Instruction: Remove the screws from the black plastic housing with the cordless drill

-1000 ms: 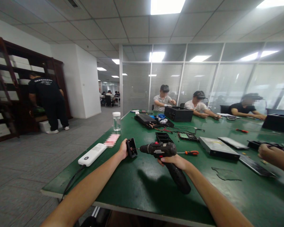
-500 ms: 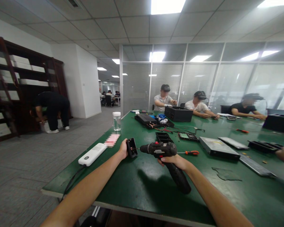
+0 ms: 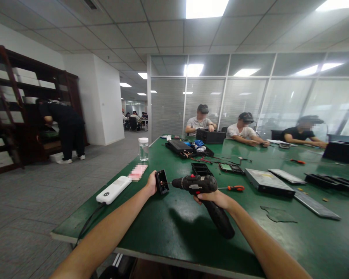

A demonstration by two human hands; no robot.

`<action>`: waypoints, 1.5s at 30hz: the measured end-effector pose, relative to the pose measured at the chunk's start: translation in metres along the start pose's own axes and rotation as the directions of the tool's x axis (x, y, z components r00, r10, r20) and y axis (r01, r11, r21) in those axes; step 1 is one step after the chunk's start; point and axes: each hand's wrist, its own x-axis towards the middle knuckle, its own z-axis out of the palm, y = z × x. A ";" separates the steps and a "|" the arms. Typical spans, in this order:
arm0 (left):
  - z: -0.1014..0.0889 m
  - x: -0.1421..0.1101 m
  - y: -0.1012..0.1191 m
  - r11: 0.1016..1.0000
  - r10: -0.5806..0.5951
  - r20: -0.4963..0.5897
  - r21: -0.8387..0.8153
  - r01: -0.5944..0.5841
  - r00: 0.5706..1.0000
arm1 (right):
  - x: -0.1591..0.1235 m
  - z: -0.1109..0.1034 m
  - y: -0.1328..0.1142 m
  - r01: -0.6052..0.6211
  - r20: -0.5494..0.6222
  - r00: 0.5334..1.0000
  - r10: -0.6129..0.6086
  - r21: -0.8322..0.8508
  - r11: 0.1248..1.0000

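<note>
My left hand [image 3: 151,183] is closed on a small black open-fronted box [image 3: 162,182], tilted on edge at the green table [image 3: 151,228]. Its hollow side faces right and shows small copper-coloured parts inside. My right hand [image 3: 213,197] wraps round the grip of a black cordless drill [image 3: 196,183] with red buttons. The drill points left and its thin bit [image 3: 169,182] reaches into the box's opening; where the tip touches is too small to tell. Just beyond the drill lies a screwdriver [image 3: 235,188] with an orange and black handle.
Left of my hands are a white power bank [image 3: 113,190] with a cable and a clear jar [image 3: 143,150]. Rightward lie a metal drive [image 3: 269,183], a glass shard [image 3: 278,214] and black frames [image 3: 334,181]. Across the table, people sit near a black case [image 3: 211,136].
My hands, the drill and the small box stay put. Another person's hand has left the right edge. Across the table, the black case has shifted left. The person by the shelves bent down and partly rose.
</note>
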 end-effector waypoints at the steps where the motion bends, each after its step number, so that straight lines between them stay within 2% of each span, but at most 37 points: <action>1: 0.000 0.001 0.000 1.000 0.004 -0.001 0.002 -0.004 1.000 | 0.000 0.000 -0.001 0.001 -0.001 1.000 -0.001 -0.002 1.000; 14: -0.003 0.004 -0.002 1.000 0.021 0.041 0.015 -0.021 0.999 | 0.001 0.001 -0.002 0.019 0.001 1.000 -0.019 0.005 1.000; 28: 0.001 -0.001 0.000 1.000 0.006 -0.013 -0.007 -0.006 1.000 | 0.001 0.002 -0.003 0.018 0.002 1.000 -0.018 0.047 0.999; 33: 0.005 -0.007 0.002 0.999 -0.031 -0.068 -0.035 0.028 0.997 | 0.001 0.002 -0.001 -0.001 -0.011 1.000 0.001 0.057 0.998; 45: -0.004 0.005 -0.002 1.000 0.020 0.001 0.024 -0.020 1.000 | 0.001 0.001 -0.002 0.020 -0.002 1.000 -0.020 0.042 0.999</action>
